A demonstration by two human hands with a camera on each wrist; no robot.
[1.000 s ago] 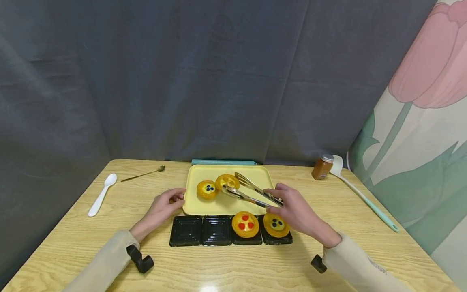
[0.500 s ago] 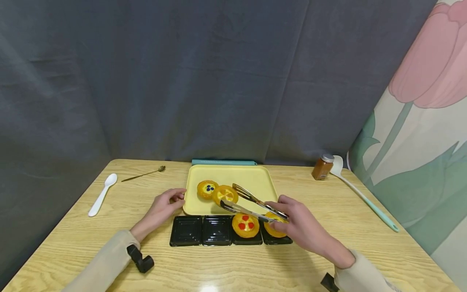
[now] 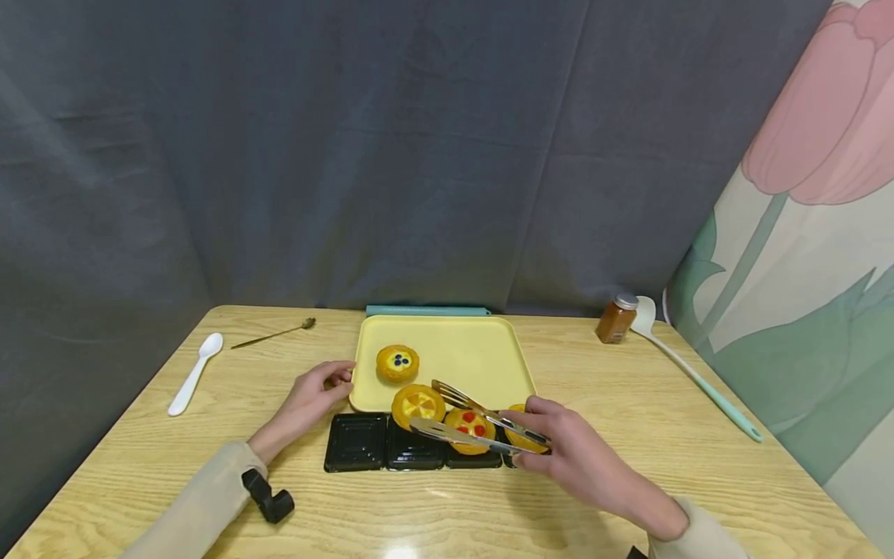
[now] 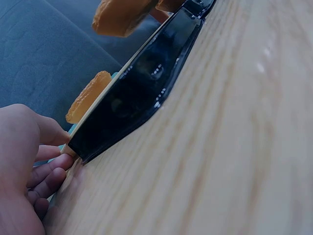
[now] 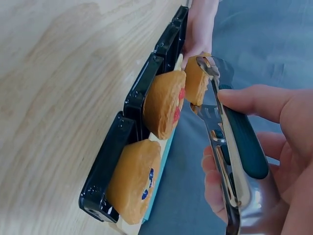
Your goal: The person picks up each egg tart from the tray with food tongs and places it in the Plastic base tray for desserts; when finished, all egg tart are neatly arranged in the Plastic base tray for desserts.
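Observation:
My right hand (image 3: 583,458) grips metal tongs (image 3: 441,432), whose arms hold a tart with orange wedges (image 3: 417,402). This tart is raised above the second black square dish (image 3: 414,456) from the left, overlapping the tray's near edge in the head view. My left hand (image 3: 314,394) pinches the left edge of a yellow tray (image 3: 482,353) between thumb and fingers. A blueberry-topped tart (image 3: 397,362) sits on that tray. In the third dish is a tart with red toppings (image 5: 164,103); the fourth holds another blueberry tart (image 5: 132,181), partly hidden by the tongs in the head view.
The leftmost black dish (image 3: 356,442) has nothing in it. A white spoon (image 3: 195,374) and a thin metal spoon (image 3: 274,334) lie on the left. On the right are a spice jar (image 3: 618,319) and a long-handled white-and-green utensil (image 3: 687,367). A teal bar (image 3: 428,310) lies behind the tray.
Held in the tongs, the orange-topped tart has come off the tray, towards me and slightly left, to above the second dish. My right hand moved nearer; the left stayed put.

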